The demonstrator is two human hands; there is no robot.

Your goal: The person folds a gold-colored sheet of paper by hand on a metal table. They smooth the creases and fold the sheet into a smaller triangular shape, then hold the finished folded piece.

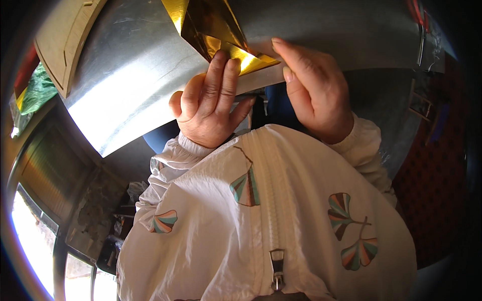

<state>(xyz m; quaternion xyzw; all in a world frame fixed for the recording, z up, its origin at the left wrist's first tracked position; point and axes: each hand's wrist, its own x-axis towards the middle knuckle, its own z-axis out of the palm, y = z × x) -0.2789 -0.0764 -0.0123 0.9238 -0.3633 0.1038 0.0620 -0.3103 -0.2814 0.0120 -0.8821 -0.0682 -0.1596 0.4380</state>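
Observation:
A sheet of shiny gold foil paper (216, 22), partly folded, lies on a grey metal tabletop (150, 49) and runs out of the top of the view. My left hand (212, 99) rests with its index and middle fingertips on the folded lower part of the foil, near the table's front edge. Its thumb points to the right, away from the foil. My right hand (316, 86) is just right of the foil's pointed corner, thumb and index finger apart, with nothing seen between them. Whether it touches that corner is hard to tell.
A light wooden board (69, 34) lies at the upper left, with a green plastic bag (39, 90) beyond the table's left edge. Something red (416, 13) and a thin metal rod (421, 47) are at the upper right. The table's front edge is close before my body.

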